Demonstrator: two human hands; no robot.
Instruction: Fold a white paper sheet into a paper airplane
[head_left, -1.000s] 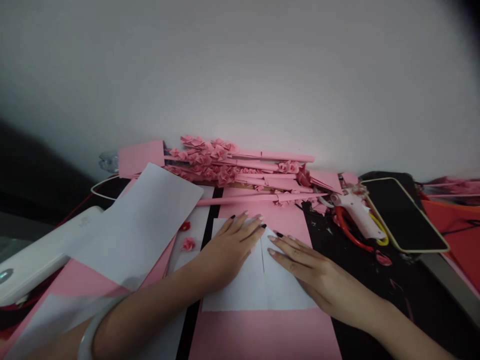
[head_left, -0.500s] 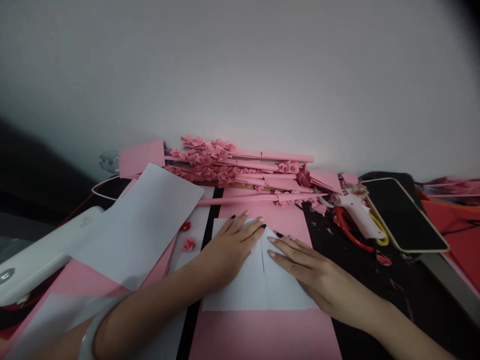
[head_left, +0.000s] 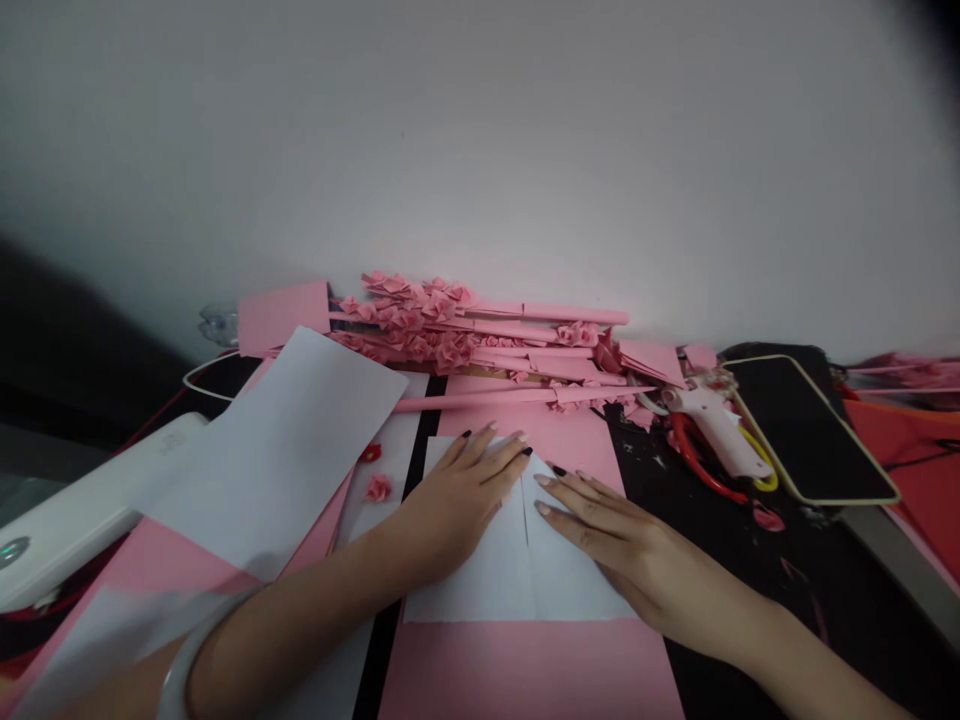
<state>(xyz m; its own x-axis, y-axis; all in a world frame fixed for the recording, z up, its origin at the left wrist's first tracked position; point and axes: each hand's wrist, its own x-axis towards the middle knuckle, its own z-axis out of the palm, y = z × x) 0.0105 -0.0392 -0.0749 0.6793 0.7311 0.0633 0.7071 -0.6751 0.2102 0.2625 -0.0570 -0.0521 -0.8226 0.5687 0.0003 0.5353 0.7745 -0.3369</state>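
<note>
Palm-down left hand (head_left: 457, 510): spread flat, fingers outstretched with nothing clasped, over the left half of a white paper, fingertips near its far edge.
Right hand (head_left: 626, 535): likewise flat and gripping nothing, laid over the slanted right edge of the same paper, near the left hand but apart from it.
White paper (head_left: 480, 597): lies under both hands, a line running down its middle; whether that is a crease or two flaps meeting is hard to tell.
Paper's feel: probably very light, thin and pliable, easily creased or torn, with layers likely to spring up unless pressed.
Paper's holding points: best pressed with flat fingers beside the middle line, or pinched lightly at the near corners; a hard clutch would likely crumple it.
Pink sheet (head_left: 525, 670): directly beneath the white paper, its smooth face perhaps letting the paper slide.
Pink paper rose (head_left: 378, 488): left of the hands, near a larger slanting white sheet (head_left: 292, 440).
Paper flowers (head_left: 442, 335): bundled on long pink stems beyond the hands, along the wall (head_left: 480, 160).
Phone (head_left: 814, 430): to the right on the black desk (head_left: 847, 600), its screen dark.
</note>
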